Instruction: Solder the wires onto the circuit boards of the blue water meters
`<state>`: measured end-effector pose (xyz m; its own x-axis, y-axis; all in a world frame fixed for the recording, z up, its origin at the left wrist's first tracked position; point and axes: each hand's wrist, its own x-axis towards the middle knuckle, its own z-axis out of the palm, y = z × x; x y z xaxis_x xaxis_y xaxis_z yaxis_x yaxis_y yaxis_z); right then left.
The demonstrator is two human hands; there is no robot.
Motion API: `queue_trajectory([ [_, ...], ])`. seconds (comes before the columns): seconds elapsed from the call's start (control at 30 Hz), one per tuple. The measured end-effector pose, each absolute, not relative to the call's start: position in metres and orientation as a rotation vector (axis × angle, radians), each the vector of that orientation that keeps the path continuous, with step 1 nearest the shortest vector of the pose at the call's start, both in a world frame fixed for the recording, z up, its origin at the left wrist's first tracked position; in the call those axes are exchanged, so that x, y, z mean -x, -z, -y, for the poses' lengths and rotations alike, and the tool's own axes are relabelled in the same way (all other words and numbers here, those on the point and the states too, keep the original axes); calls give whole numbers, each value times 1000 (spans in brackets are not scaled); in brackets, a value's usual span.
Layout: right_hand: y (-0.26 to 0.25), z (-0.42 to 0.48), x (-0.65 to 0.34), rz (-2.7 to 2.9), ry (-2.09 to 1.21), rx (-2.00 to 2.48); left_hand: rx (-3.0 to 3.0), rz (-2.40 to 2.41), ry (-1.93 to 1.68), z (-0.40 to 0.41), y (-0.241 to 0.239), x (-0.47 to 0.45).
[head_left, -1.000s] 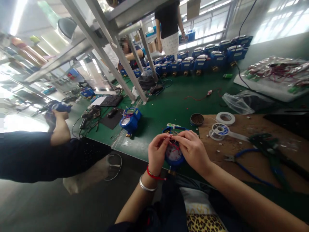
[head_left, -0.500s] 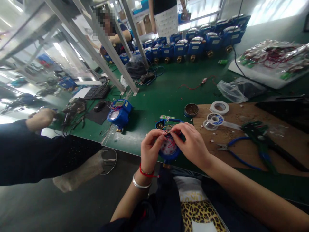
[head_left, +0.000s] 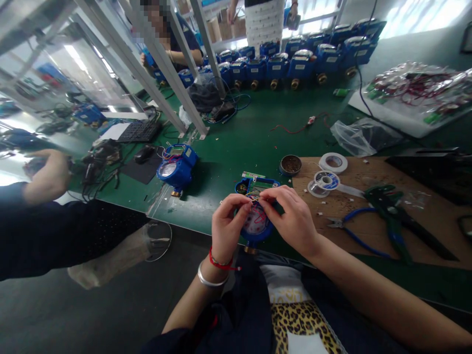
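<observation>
My left hand (head_left: 230, 221) and my right hand (head_left: 289, 214) meet over a blue meter (head_left: 254, 236) at the table's near edge. Each pinches thin wires (head_left: 255, 198) between thumb and fingertips; the exact ends are too small to make out. Red wires (head_left: 260, 212) loop across the meter's round pale face, below my fingers. The meter's upper housing is uncovered and shows a green circuit board (head_left: 260, 185), partly hidden by my right hand. Behind it lies a green-and-white strip (head_left: 252, 175). A brass fitting (head_left: 250, 249) sticks out toward me.
Another blue meter (head_left: 177, 167) stands to the left. On the right are a small round tin (head_left: 290, 164), a solder spool (head_left: 324, 183), white tape (head_left: 333, 162), cutting pliers (head_left: 359, 212) and green-handled pliers (head_left: 393, 211). Several meters (head_left: 278, 65) line the back. A co-worker's arm (head_left: 47, 174) is at left.
The view has shifted slightly. Both my hands stay over the meter, still pinching the wires, with fingertips a little apart. The co-workers at the left and back have moved their arms.
</observation>
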<state>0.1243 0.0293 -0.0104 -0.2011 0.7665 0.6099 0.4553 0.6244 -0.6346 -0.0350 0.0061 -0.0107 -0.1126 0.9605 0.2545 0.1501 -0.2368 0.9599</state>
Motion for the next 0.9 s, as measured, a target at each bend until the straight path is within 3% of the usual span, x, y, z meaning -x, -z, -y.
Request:
queue_trajectory([
  [0.77, -3, -33, -142, 1918, -341, 903, -1308, -1211, -1389, -3, 2, 33],
  [0.9, 4, -70, -173, 1888, -172, 1172, -1236, -1198, -1382, -4, 2, 34],
])
